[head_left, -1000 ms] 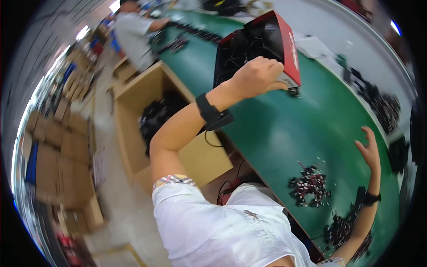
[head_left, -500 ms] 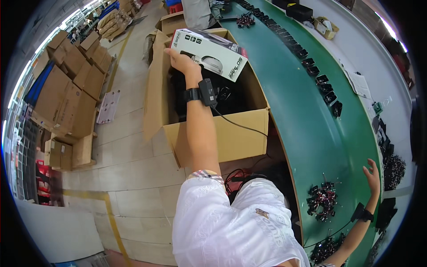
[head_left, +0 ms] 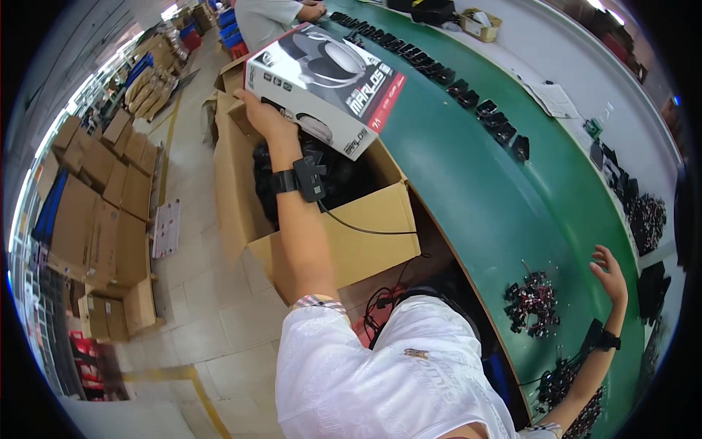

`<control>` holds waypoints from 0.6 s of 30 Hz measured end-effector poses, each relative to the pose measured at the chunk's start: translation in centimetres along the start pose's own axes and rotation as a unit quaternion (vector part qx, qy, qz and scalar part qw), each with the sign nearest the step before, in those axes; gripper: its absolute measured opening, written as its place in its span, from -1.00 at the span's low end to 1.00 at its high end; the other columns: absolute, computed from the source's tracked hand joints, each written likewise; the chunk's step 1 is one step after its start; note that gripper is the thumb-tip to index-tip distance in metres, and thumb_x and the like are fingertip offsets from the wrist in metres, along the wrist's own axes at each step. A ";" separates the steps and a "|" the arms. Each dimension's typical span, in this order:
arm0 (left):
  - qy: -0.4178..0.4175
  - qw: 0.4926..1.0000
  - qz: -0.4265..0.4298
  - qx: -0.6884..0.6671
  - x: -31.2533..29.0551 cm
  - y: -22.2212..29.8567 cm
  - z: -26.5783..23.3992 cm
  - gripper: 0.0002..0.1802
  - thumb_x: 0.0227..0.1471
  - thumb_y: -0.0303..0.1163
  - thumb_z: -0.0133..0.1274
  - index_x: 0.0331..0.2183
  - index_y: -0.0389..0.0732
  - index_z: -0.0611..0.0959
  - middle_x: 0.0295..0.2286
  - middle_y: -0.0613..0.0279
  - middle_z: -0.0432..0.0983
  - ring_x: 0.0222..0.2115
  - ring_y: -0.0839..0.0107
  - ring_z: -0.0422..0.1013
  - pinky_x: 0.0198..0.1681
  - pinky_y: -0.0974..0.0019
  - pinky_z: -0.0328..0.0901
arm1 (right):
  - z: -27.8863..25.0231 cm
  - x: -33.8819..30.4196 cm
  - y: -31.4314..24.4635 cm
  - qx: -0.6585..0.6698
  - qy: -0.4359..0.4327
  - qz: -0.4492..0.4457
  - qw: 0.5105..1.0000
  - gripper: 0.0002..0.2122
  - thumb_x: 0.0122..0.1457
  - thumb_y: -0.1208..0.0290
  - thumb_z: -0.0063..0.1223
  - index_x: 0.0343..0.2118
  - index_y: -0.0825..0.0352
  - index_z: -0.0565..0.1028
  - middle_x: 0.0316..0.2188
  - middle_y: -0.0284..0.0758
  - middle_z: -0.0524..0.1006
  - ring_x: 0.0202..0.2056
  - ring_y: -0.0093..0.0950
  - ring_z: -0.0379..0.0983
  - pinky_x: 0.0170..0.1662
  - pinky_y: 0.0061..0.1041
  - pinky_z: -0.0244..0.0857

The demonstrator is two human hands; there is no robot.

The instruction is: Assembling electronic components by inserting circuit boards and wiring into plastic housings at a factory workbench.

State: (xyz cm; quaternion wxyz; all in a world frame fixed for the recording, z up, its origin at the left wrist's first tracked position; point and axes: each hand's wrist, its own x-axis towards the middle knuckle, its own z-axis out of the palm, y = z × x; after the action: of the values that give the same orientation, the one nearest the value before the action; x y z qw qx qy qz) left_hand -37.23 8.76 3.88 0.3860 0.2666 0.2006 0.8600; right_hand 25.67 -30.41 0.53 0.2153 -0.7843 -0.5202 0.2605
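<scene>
My left hand (head_left: 269, 121) grips a retail box (head_left: 325, 69) printed with a picture of headphones, in white, grey and red. The box is tilted above the open cardboard carton (head_left: 336, 249), its large printed face turned up. The fingers on the box's far side are hidden. Inside the carton lie black items (head_left: 270, 183), partly covered by my forearm. My right hand (head_left: 608, 274) is raised over the right side of the green table, fingers apart and nothing in it. Nearest to it on the table is a pile of small black and red wired parts (head_left: 531, 304).
Rows of small black parts (head_left: 439, 72) line the green table (head_left: 468, 190). Another wired pile (head_left: 567, 391) lies by my right forearm. A person (head_left: 263, 25) stands at the table's far end. Stacked cartons (head_left: 95, 227) stand on the left. A cable (head_left: 365, 228) runs from my left wrist.
My left hand has raised and tilted the retail box, so its large printed face now shows. My right hand stays open. The view has shifted, and a person's arm now shows at the far end.
</scene>
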 end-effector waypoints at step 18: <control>-0.796 0.365 0.483 0.003 -33.4 -7.7 21.9 -0.92 -0.26 -0.38 0.02 -0.58 -0.15 0.52 -0.50 0.28 0.37 -0.53 0.44 0.31 -0.42 0.37 0.18 | 3.3 -3.5 -12.2 0.510 0.155 -0.037 0.845 -0.27 0.04 0.15 0.18 0.20 0.23 0.05 0.01 -0.22 0.31 -0.13 -0.32 0.43 -0.27 -0.30 0.49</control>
State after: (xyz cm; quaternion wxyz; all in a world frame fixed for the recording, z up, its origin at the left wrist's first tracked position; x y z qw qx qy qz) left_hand -0.78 -9.16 6.48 -0.1161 0.8799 -0.3601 0.2874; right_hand 13.86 -28.92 6.09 0.6722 -0.5747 -0.3026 0.3555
